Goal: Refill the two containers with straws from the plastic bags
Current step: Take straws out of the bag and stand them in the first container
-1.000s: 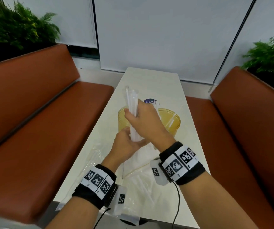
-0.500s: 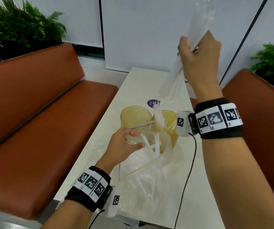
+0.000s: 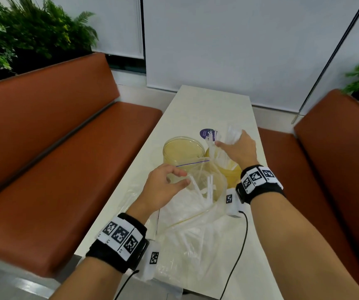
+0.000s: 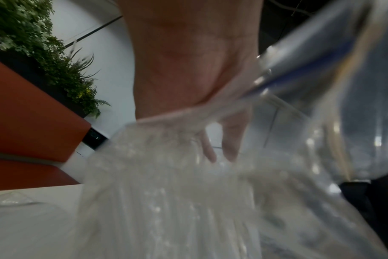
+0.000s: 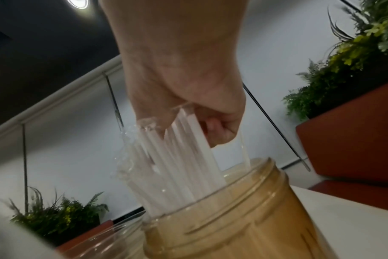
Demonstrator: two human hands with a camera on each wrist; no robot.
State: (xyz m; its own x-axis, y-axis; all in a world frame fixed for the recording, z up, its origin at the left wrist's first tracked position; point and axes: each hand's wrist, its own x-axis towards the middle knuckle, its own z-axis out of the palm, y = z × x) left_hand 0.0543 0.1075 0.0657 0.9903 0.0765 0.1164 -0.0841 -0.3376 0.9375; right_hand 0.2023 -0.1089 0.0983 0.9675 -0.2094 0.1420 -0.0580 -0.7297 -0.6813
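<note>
Two amber see-through containers stand side by side on the white table [image 3: 206, 105]. The left container [image 3: 182, 151] holds no straws that I can see. My right hand [image 3: 236, 148] grips a bundle of white straws [image 3: 231, 135] from above, their lower ends inside the right container [image 3: 231, 173]. In the right wrist view my right hand [image 5: 188, 129] has its fingers curled round the straws [image 5: 177, 161] above the right container's [image 5: 228, 219] mouth. My left hand [image 3: 166, 185] holds up the open mouth of a clear zip bag [image 3: 195, 211] with more straws. The bag film [image 4: 166, 192] drapes over my left hand [image 4: 210, 138].
Brown padded benches [image 3: 55, 169] run along both sides of the narrow table. A purple round sticker [image 3: 206, 133] lies behind the containers. Crumpled clear plastic [image 3: 131, 195] lies to the left of the bag. A black cable [image 3: 239, 245] hangs from my right wrist. Plants [image 3: 22, 35] stand behind the benches.
My right hand has come down from high above the table with the straw bundle, and the straws now stand in the right container. My left hand has stayed at the bag's mouth.
</note>
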